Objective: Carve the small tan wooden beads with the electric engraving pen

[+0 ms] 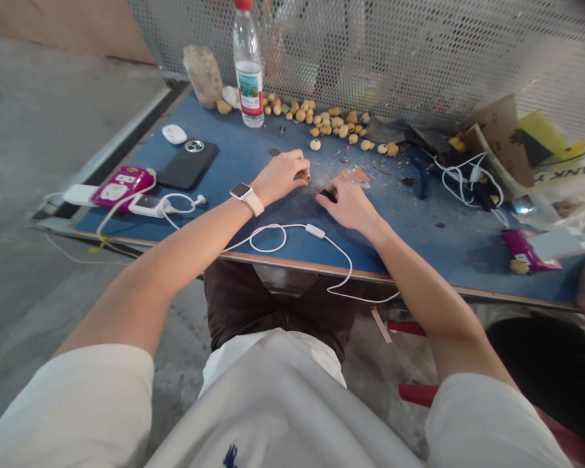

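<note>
Pinching tan bead [303, 175] in left hand [279, 177] | right hand [346, 205] narrow on black tool [328, 195] | loose beads [327, 123] beyond

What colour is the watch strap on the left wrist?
Creamy white; the head view shows the watch strap best.

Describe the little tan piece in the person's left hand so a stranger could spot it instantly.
Start at the blue-topped bench in front of the perforated metal screen. Near its middle is the left hand, the one wearing a white-strapped watch. The small tan rounded piece in its fingers is it: unlike the lookalikes scattered farther back, it is held, beside the black handle in the right hand.
</note>
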